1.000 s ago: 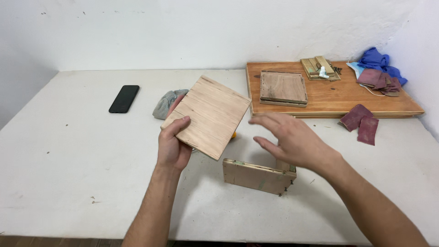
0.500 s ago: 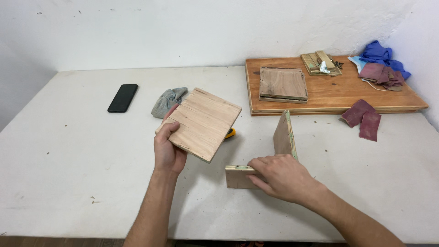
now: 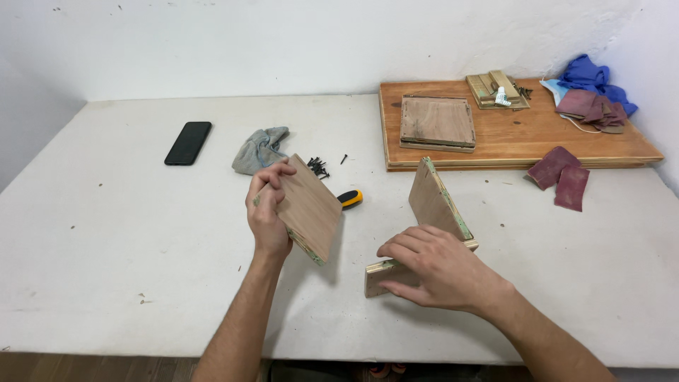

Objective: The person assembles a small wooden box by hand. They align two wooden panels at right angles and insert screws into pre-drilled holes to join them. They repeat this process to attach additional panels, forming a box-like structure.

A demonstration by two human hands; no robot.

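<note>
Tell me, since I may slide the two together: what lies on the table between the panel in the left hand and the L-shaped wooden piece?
In the head view, only a yellow-and-black tool handle lies between the panel and the L-shaped piece; the table there is otherwise bare.

One screen shows: a phone (image 3: 188,143) lying flat on the white counter (image 3: 106,233) at about ten o'clock from the middle, well apart from both hands. It is a slim black rectangle with rounded corners, its glass dark and blank, set slightly askew. No packages, labels or signs can be made out anywhere else.
</note>
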